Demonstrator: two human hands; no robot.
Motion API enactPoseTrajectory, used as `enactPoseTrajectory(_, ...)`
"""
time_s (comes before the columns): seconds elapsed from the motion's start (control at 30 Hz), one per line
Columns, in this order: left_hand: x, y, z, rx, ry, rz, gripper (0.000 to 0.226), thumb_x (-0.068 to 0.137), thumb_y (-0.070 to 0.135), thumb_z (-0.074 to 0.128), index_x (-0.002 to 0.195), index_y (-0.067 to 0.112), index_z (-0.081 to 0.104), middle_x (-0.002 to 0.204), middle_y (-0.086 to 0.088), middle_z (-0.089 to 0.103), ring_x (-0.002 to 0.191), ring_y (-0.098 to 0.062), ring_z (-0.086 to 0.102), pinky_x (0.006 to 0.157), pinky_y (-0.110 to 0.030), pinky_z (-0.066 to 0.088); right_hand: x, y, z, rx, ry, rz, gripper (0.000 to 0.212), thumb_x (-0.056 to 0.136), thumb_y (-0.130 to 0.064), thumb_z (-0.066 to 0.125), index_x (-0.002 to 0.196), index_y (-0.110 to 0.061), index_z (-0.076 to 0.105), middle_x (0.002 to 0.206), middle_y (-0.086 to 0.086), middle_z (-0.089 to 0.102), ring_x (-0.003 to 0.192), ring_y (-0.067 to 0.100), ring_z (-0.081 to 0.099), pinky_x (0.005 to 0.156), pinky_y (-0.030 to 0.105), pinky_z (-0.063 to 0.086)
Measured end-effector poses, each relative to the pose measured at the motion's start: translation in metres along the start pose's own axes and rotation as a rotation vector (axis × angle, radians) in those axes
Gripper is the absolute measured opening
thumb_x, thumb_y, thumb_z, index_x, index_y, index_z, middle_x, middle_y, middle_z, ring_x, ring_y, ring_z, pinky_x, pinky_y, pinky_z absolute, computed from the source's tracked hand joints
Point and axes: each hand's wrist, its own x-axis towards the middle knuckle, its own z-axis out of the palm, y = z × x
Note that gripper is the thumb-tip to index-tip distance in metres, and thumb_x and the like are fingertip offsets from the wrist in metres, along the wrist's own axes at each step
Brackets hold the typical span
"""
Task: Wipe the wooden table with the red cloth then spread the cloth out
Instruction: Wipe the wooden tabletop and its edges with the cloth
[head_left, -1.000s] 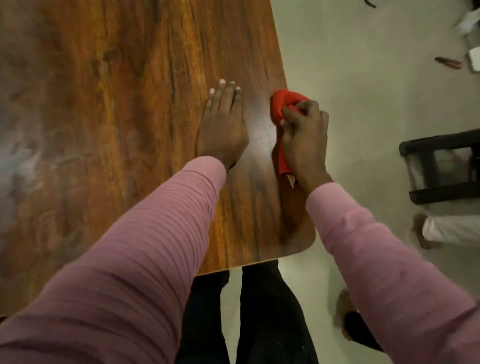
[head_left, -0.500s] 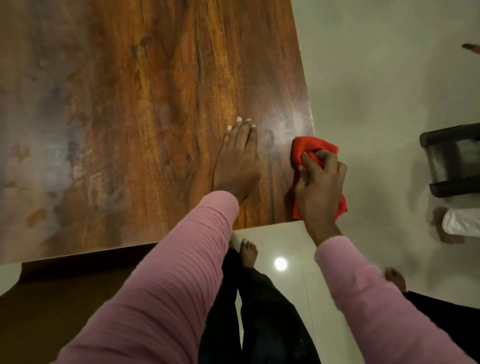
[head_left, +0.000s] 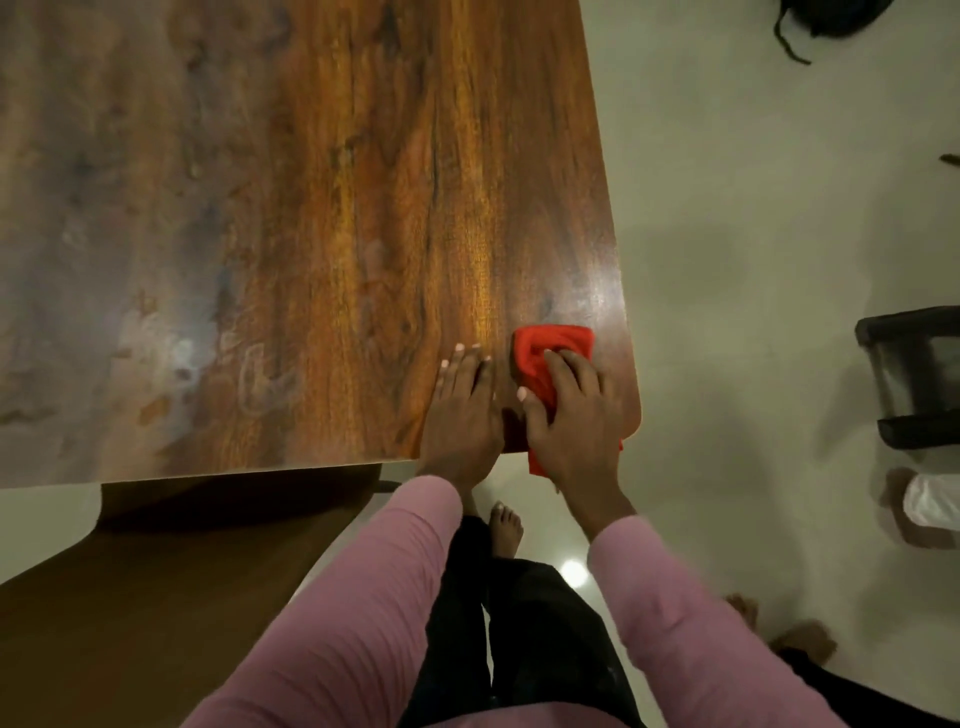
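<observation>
The wooden table (head_left: 363, 208) fills the upper left, its near right corner rounded. A bunched red cloth (head_left: 550, 353) lies on that corner, one end hanging over the near edge. My right hand (head_left: 571, 415) presses down on the cloth with fingers curled into it. My left hand (head_left: 462, 410) rests flat on the tabletop just left of the cloth, fingers together, holding nothing. Dull smeared patches show on the left part of the tabletop.
A dark wooden bench or lower surface (head_left: 156, 597) sits under the near edge at lower left. A black chair frame (head_left: 914, 379) stands on the pale floor at right. My bare foot (head_left: 506, 525) and another person's feet (head_left: 800, 639) are on the floor.
Both hands have slid back toward the table's near right corner. The cloth moved in from the right edge and now lies more on the tabletop, under my right hand.
</observation>
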Motion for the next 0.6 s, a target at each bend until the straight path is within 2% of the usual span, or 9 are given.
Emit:
enactPoseTrajectory(0.1,-0.001,0.0,0.005,-0.011,-0.035,-0.004,0.057,0.097,0.038,0.035,0.145,0.007,0.034,0.155,-0.015,0.026,0.146,-0.028,0.013,0.113,-0.037,-0.008,-0.011,-0.011,0.002,-0.056,0.063,0.106,0.046,0.085,-0.04,0.06,0.127,-0.022,0.053,0.132,0.003,0.05,0.119,0.026,0.045,0.1,0.043,0.035)
enactPoseTrajectory(0.2,-0.001,0.001,0.005,-0.038,-0.075,-0.002,0.051,0.098,0.037,0.041,0.141,0.012,0.042,0.154,-0.012,0.029,0.146,-0.026,0.015,0.112,-0.033,-0.009,-0.013,-0.024,0.003,-0.139,0.049,0.199,0.051,0.082,-0.039,0.064,0.128,-0.02,0.053,0.127,0.007,0.052,0.113,0.03,0.048,0.095,0.043,0.038)
enactPoseTrajectory(0.3,-0.004,-0.002,0.003,-0.065,-0.101,0.009,0.046,0.098,0.036,0.041,0.139,0.017,0.045,0.155,-0.01,0.028,0.146,-0.025,0.014,0.11,-0.029,-0.013,-0.01,-0.027,-0.001,-0.153,0.012,0.185,0.046,0.082,-0.026,0.064,0.127,-0.016,0.055,0.124,0.011,0.057,0.11,0.034,0.053,0.094,0.044,0.043)
enactPoseTrajectory(0.4,-0.004,-0.001,-0.007,-0.115,-0.074,-0.013,0.043,0.097,0.032,0.042,0.135,0.013,0.05,0.151,-0.014,0.035,0.144,-0.029,0.022,0.112,-0.036,-0.007,0.002,-0.019,-0.014,-0.089,-0.067,0.139,0.031,0.086,-0.018,0.058,0.116,-0.019,0.061,0.113,0.005,0.063,0.101,0.026,0.058,0.09,0.039,0.049)
enactPoseTrajectory(0.47,-0.005,0.0,-0.016,-0.18,-0.068,-0.02,0.048,0.094,0.028,0.037,0.137,0.009,0.049,0.151,-0.014,0.034,0.143,-0.03,0.022,0.113,-0.038,-0.002,0.014,-0.005,-0.029,0.045,-0.171,0.143,0.022,0.088,-0.02,0.057,0.108,-0.023,0.065,0.105,-0.001,0.067,0.092,0.02,0.061,0.084,0.033,0.05)
enactPoseTrajectory(0.53,-0.003,-0.001,-0.022,-0.268,-0.071,-0.029,0.045,0.097,0.019,0.039,0.141,0.012,0.044,0.153,-0.008,0.033,0.143,-0.025,0.023,0.118,-0.034,0.008,0.026,0.011,-0.051,0.385,-0.381,0.255,0.018,0.091,-0.021,0.057,0.105,-0.024,0.067,0.102,-0.001,0.07,0.09,0.019,0.064,0.084,0.035,0.05)
enactPoseTrajectory(0.6,0.0,0.003,-0.029,-0.413,-0.086,-0.079,0.043,0.099,0.015,0.041,0.141,0.016,0.043,0.149,-0.001,0.038,0.138,-0.019,0.033,0.114,-0.029,0.024,0.031,0.026,-0.068,0.722,-0.535,0.383,0.016,0.094,-0.017,0.054,0.098,-0.023,0.068,0.095,0.0,0.071,0.086,0.021,0.065,0.084,0.038,0.052)
